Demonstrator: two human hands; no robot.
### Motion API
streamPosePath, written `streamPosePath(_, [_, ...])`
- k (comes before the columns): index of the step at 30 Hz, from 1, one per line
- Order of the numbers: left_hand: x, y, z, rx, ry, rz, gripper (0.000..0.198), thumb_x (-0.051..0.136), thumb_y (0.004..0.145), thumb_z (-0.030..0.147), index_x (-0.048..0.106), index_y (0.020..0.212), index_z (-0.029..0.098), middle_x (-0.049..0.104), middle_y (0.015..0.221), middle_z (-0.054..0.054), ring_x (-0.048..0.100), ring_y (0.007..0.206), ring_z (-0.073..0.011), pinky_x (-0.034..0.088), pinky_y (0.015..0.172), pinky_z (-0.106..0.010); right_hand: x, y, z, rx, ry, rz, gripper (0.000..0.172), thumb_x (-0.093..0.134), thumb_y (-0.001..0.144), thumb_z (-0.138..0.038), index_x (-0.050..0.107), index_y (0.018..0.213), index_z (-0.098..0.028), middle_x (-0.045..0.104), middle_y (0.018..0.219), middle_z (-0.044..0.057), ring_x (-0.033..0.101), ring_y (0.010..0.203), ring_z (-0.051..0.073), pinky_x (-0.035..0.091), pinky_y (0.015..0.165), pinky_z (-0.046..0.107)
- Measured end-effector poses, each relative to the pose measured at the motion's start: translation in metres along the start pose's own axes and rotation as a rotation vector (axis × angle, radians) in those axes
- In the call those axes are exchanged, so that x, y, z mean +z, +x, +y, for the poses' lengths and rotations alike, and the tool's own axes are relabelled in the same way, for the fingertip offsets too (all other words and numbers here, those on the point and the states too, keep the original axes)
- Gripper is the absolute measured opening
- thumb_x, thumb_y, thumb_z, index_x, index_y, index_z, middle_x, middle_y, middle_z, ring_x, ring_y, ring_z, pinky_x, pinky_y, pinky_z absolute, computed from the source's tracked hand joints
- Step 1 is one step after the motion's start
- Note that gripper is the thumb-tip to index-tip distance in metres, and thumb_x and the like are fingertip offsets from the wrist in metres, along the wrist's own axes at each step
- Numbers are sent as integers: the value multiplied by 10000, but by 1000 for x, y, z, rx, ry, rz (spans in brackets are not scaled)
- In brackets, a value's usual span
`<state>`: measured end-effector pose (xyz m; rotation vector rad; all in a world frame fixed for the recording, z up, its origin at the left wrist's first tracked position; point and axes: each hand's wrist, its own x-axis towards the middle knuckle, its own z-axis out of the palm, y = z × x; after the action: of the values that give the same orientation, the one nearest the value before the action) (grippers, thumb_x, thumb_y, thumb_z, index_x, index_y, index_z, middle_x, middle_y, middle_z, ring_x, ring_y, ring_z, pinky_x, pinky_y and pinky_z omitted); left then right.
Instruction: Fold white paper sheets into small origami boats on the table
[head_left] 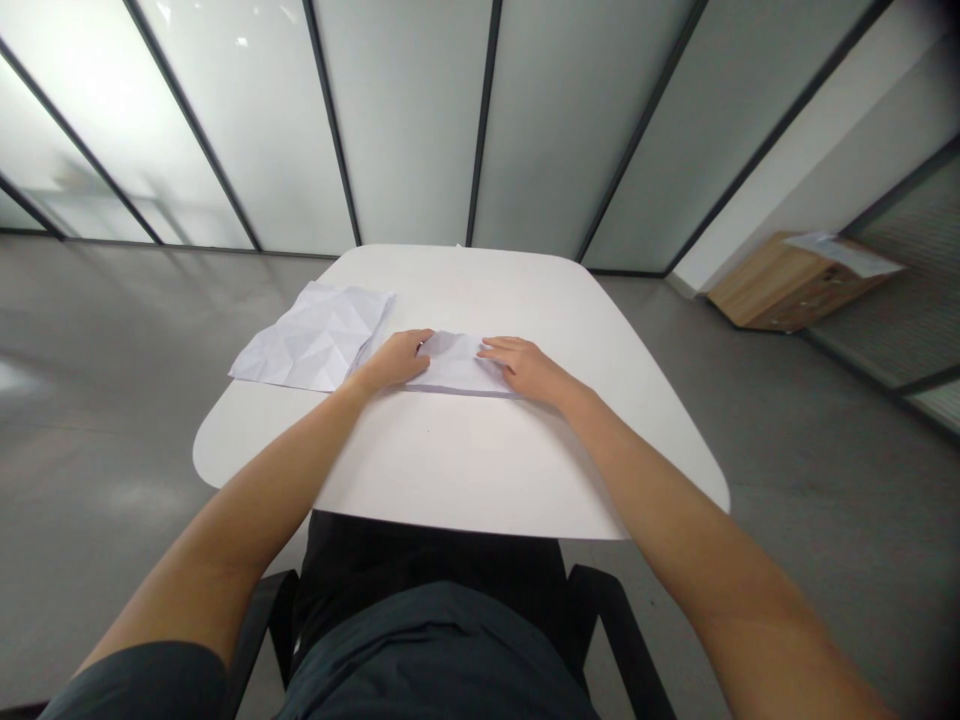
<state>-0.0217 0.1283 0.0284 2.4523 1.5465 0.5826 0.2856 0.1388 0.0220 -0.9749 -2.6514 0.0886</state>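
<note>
A folded white paper [454, 364] lies flat near the middle of the white table [457, 470], with its ends under my hands. My left hand [394, 360] rests on its left end, fingers together, and my right hand [525, 370] covers its right end. The thumbs are hidden. Just left of my left hand lies a larger sheet of white paper [315, 336], marked with many angular creases. Its right edge is close to my left wrist.
Behind the table stands a frosted glass partition [409, 120] with dark frames. A wooden drawer cabinet [787, 290] sits on the grey floor at the right, with papers on top. Dark chair arms [615, 630] flank my lap below the table's near edge.
</note>
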Motion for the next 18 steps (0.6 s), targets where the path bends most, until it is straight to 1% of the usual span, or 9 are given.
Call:
streamPosePath(2, [0, 0, 0, 26, -16, -10, 531, 561, 820, 175, 729, 1322, 216, 768, 1236, -60, 704, 1082, -246, 528, 990, -317, 3, 1, -1, -22, 22, -33, 610, 534, 842, 12, 713, 1385, -203, 610, 1548, 89, 555, 1446, 262, 393, 1260, 471])
streamPosePath(4, [0, 0, 0, 51, -37, -35, 586, 547, 822, 160, 724, 1372, 252, 765, 1233, -41, 706, 1053, -231, 529, 1000, -320, 4, 2, -3, -18, 25, -48, 591, 513, 866, 6, 716, 1380, -201, 635, 1520, 91, 574, 1426, 255, 411, 1251, 469])
streamPosePath(7, [-1, -2, -1, 101, -66, -73, 587, 539, 838, 158, 738, 1376, 286, 749, 1231, -38, 703, 1031, -214, 527, 1017, -325, 3, 4, -6, -5, 11, -45, 533, 504, 906, -24, 717, 1369, -183, 668, 1476, 104, 597, 1388, 255, 439, 1225, 448])
streamPosePath(9, [-1, -2, -2, 149, -69, -92, 521, 568, 872, 211, 754, 1355, 270, 730, 1257, -62, 690, 1086, -226, 514, 1056, -343, 3, 5, -9, 6, 1, -34, 461, 515, 959, -89, 718, 1364, -180, 684, 1446, 111, 611, 1361, 262, 447, 1211, 437])
streamPosePath(11, [-1, -2, -3, 193, -60, -108, 462, 613, 917, 337, 760, 1344, 240, 708, 1292, -97, 663, 1169, -256, 490, 1105, -376, 3, 6, -13, 15, -27, -30, 414, 514, 1021, -184, 701, 1391, -176, 678, 1448, 125, 608, 1358, 280, 443, 1207, 450])
streamPosePath(13, [0, -2, -2, 214, -56, -115, 474, 601, 965, 485, 768, 1327, 229, 700, 1299, -116, 642, 1211, -276, 467, 1135, -409, 4, 7, -16, 27, -73, -42, 427, 502, 1056, -257, 669, 1440, -177, 653, 1475, 139, 594, 1364, 302, 441, 1198, 475])
streamPosePath(14, [0, -2, 0, 211, -55, -114, 484, 558, 996, 531, 779, 1302, 229, 706, 1283, -118, 641, 1209, -277, 461, 1140, -419, 4, 7, -17, 35, -96, -52, 437, 496, 1064, -276, 655, 1461, -184, 641, 1487, 140, 589, 1362, 311, 442, 1191, 485])
streamPosePath(16, [1, -1, 3, 192, -39, -98, 501, 455, 1053, 535, 803, 1237, 224, 723, 1237, -117, 647, 1187, -273, 459, 1134, -426, 4, 7, -18, 52, -129, -67, 448, 487, 1071, -288, 640, 1484, -205, 625, 1500, 135, 585, 1351, 319, 446, 1174, 492])
streamPosePath(18, [1, 0, 7, 179, -8, -77, 477, 432, 1070, 480, 810, 1205, 221, 729, 1208, -112, 658, 1159, -262, 473, 1110, -409, 4, 7, -19, 64, -142, -81, 451, 477, 1075, -296, 638, 1489, -219, 619, 1500, 130, 580, 1344, 321, 445, 1166, 489])
